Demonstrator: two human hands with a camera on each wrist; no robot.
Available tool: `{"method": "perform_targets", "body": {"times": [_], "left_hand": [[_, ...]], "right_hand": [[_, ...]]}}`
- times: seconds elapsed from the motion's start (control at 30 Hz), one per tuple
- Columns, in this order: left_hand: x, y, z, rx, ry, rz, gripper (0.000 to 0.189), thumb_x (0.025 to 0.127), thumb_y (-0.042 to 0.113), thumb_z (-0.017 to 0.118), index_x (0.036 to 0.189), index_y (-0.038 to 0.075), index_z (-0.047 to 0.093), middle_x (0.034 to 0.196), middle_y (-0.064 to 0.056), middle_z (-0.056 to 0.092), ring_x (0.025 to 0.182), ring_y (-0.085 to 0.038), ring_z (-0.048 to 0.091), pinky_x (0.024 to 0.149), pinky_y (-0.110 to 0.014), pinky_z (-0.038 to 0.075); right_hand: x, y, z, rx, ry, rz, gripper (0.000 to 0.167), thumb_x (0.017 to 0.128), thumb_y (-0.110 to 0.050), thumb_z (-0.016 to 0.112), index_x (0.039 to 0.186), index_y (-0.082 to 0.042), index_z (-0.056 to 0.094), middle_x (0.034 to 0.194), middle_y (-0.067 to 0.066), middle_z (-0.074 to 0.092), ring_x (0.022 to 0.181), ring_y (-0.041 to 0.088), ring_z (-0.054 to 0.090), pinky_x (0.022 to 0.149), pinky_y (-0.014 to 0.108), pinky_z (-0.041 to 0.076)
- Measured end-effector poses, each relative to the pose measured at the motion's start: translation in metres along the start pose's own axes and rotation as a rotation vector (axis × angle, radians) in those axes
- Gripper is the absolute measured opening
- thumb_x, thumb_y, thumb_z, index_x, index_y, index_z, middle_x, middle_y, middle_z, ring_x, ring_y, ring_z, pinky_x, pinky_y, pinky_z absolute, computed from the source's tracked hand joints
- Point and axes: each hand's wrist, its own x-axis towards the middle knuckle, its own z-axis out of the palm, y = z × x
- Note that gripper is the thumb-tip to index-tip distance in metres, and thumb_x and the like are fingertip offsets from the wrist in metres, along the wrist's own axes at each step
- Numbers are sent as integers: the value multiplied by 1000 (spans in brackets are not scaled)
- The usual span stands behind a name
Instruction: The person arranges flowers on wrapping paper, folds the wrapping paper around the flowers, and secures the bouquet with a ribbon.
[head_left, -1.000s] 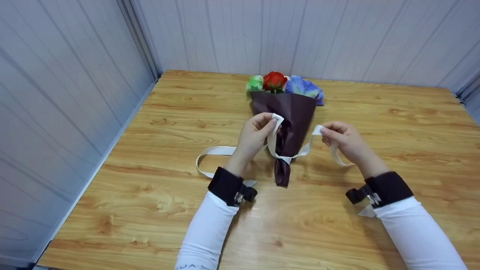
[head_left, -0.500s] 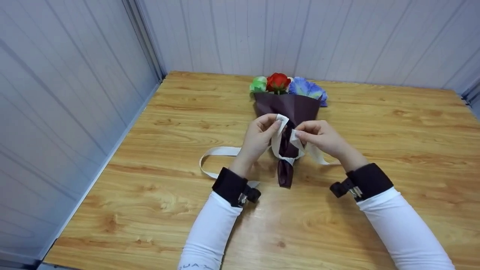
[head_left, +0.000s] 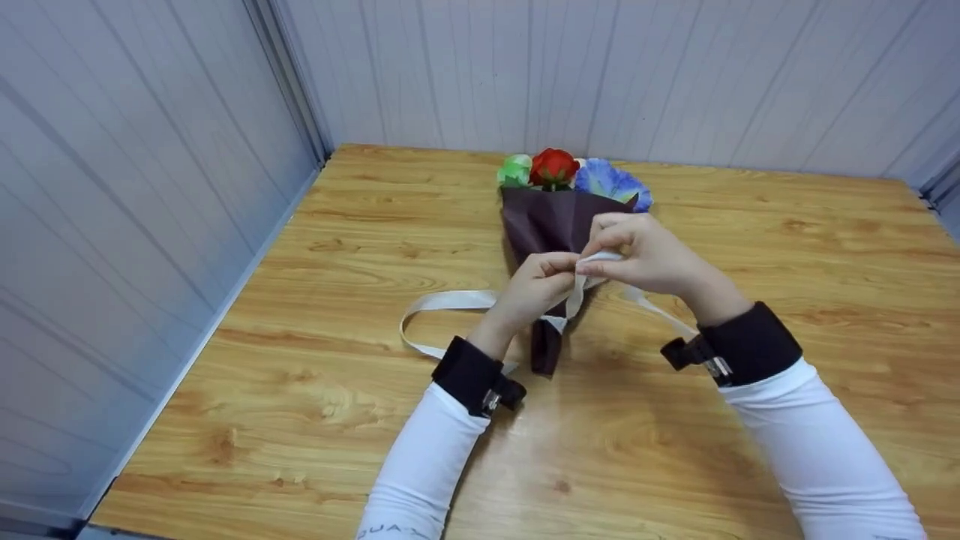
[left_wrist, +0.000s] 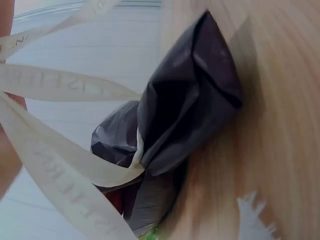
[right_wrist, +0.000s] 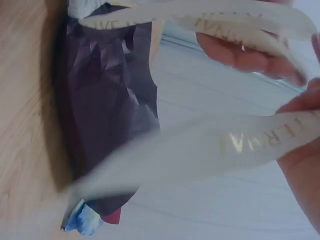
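Observation:
A bouquet in dark plum wrapping paper (head_left: 541,221) lies on the table, its narrow stem end toward me. Red, green and blue flowers (head_left: 555,168) show at its far end. A white ribbon (left_wrist: 55,160) with printed letters loops round the wrapper's neck, and both its lengths rise toward my hands. My left hand (head_left: 534,292) pinches one length over the wrapper. My right hand (head_left: 646,251) pinches the other, with its fingertips right at the left hand's. In the right wrist view, ribbon stretches across near the fingers (right_wrist: 240,55) of the left hand. The crossing between the fingertips is partly hidden.
One ribbon tail (head_left: 450,300) curves over the wooden table (head_left: 315,420) to the left, and its cut end (left_wrist: 252,220) lies near the left wrist. The other tail (head_left: 664,311) trails under the right wrist. White panel walls (head_left: 465,67) stand behind and left.
My right hand has moved left and up with its ribbon, meeting the left hand. The left hand has come down slightly. The bouquet's stem end has swung a little left.

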Motion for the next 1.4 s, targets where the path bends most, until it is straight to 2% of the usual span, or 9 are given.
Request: {"method": "perform_targets", "body": {"times": [0.13,0.27,0.47,0.67,0.77,0.87,1.03,1.23,1.4], "left_hand": [[-2,-2,-1,-21,-19,2,24,83,-9,42,96,-24,57,68,8,50,64,-2,44,63,-17,36],[-1,-1,1,45,16,-16,21,92,-2,52,97,-21,61,76,4,64,73,-3,53,71,-18,42],[2,-1,3,54,133,-58,23,93,-2,54,106,-19,60,99,-19,70,83,-2,59,80,-20,48],[3,0,1,16,129,-57,25,92,-7,52,114,-17,50,100,-29,66,76,-5,62,71,-19,49],[3,0,0,-7,116,-65,25,93,-6,51,117,-13,46,99,-31,66,77,-7,63,68,-19,50],[4,1,1,-31,132,-65,24,93,-6,50,116,-13,45,99,-31,66,80,-8,65,71,-20,50],[4,2,1,-74,152,-66,17,93,-6,51,109,-11,46,80,-9,68,74,-6,62,68,-19,48],[4,2,-1,-48,145,-106,18,94,-5,50,109,-8,43,69,3,62,65,-5,57,60,-18,42],[3,2,-4,14,94,-168,18,95,-1,50,110,-4,41,64,5,55,50,-4,38,50,-18,27]], "right_hand": [[9,6,2,-30,47,102,5,80,-1,72,76,1,72,68,-7,48,61,4,39,55,18,33],[14,15,7,-64,105,239,7,84,-5,70,83,2,71,77,0,54,67,8,44,60,20,36],[5,29,14,-38,206,204,34,88,-6,58,121,5,58,125,20,50,117,24,43,97,40,33],[-10,35,24,-33,-18,180,71,87,-15,65,148,-6,29,155,15,18,139,34,14,109,60,16],[-12,35,33,-63,-29,228,81,86,-17,69,151,-9,21,157,15,9,136,35,11,106,62,18],[-12,35,44,-94,123,217,74,83,-10,71,145,-3,32,149,22,20,131,36,19,104,57,23],[-15,36,60,-132,396,124,40,74,-2,78,107,6,57,120,24,43,113,33,34,95,40,30],[-15,39,69,-124,540,58,13,70,3,79,80,6,70,105,21,56,100,23,41,86,25,34],[-17,45,71,-122,629,-36,5,70,5,77,68,5,72,108,19,61,101,15,44,84,23,37]]}}
